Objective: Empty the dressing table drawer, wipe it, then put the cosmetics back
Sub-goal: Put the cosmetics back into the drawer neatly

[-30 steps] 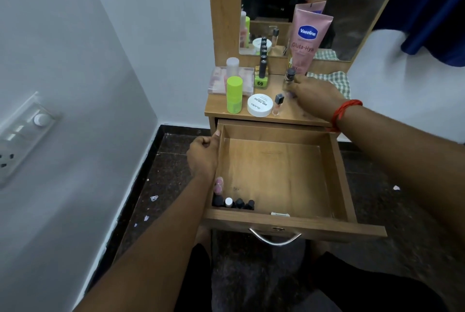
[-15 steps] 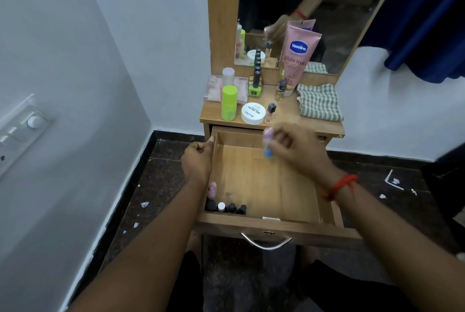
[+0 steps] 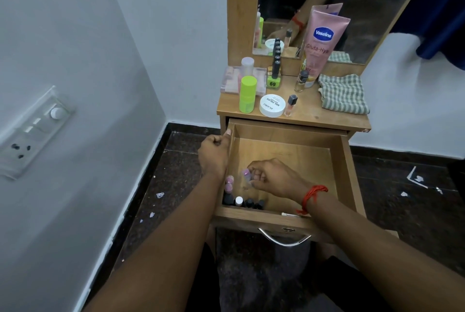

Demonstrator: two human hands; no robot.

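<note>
Head view: pinching a pink-capped bottle with right hand, low in the drawer near the bottles at its front-left corner. Gripping the drawer's left wall with left hand, fingers curled. Likely light, hard, slick, breakable; hold round the body.

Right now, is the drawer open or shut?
Open. The drawer is pulled out, showing its inside and little bottles in the front corner.

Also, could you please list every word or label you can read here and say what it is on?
"Vaseline": pink tube
"Gluta-Hya": same tube
"NAIL POLISH": white tub lid
"ZUDIO": same lid
Green bottle mark, tube's small print: too blurred to read.
</note>
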